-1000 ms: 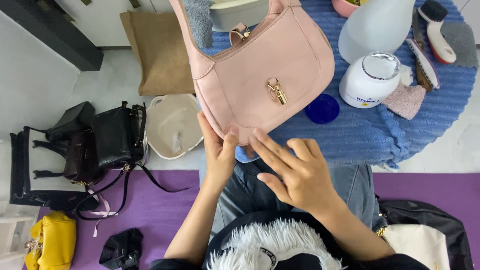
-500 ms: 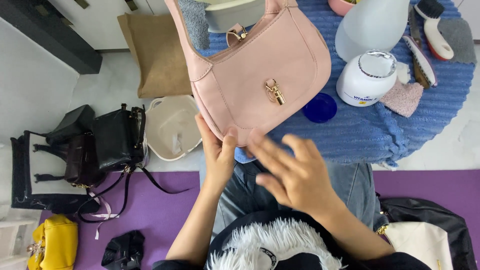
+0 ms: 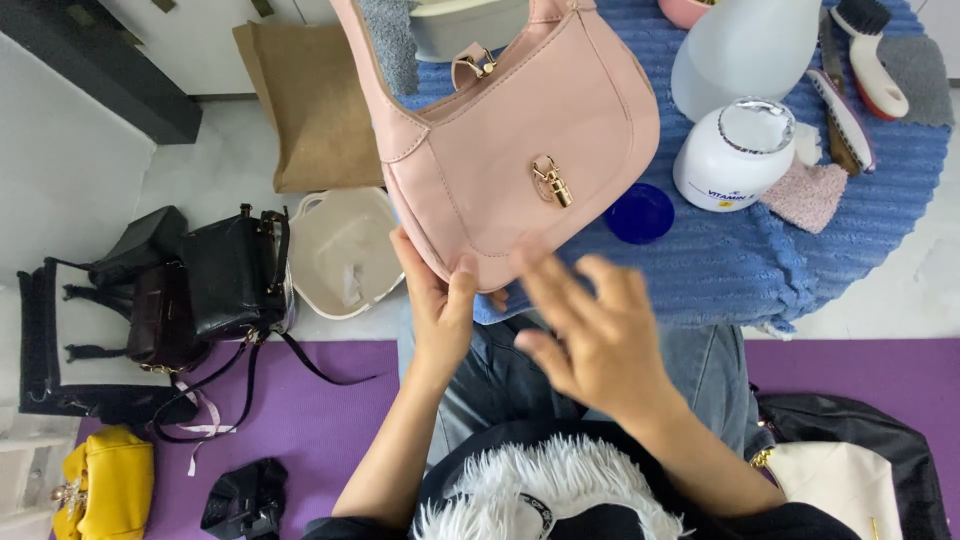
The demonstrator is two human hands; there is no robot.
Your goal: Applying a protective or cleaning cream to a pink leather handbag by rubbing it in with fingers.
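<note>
A pink curved handbag [image 3: 510,150] with a gold clasp is held up over the edge of a round table with a blue ribbed cover [image 3: 760,260]. My left hand [image 3: 437,303] grips the bag's bottom edge, thumb on its front. Just below the bag hovers my right hand [image 3: 590,335], motion-blurred, fingers spread, holding nothing. On the table to the right of the bag stand a white open jar [image 3: 735,155], a blue lid [image 3: 640,213] and a large translucent bottle [image 3: 745,45].
On the floor at left lie black bags [image 3: 200,280], a yellow bag [image 3: 105,485], a cream basin [image 3: 345,250] and a brown paper bag [image 3: 310,105]. Brushes [image 3: 870,55] and cloths lie on the table's right side. A black and white bag [image 3: 850,470] lies at lower right on the purple mat [image 3: 300,420].
My right hand has slid slightly right and down below the bag, now blurred. The left hand and the bag have barely shifted.
</note>
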